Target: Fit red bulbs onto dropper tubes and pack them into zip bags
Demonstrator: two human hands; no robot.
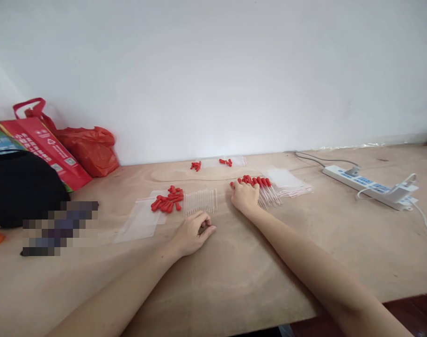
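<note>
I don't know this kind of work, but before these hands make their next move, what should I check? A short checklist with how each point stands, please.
1. Left hand free: ok, it looks empty, curled near the clear tubes.
2. Right hand free: cannot tell; its fingertips are hidden among the red-bulbed droppers.
3. Clear tubes lined up: ok, side by side in a row.
4. Loose red bulbs neatly arranged: not ok, heaped left of the tubes.
5. Power strip away from both hands: ok, off to the right.
</note>
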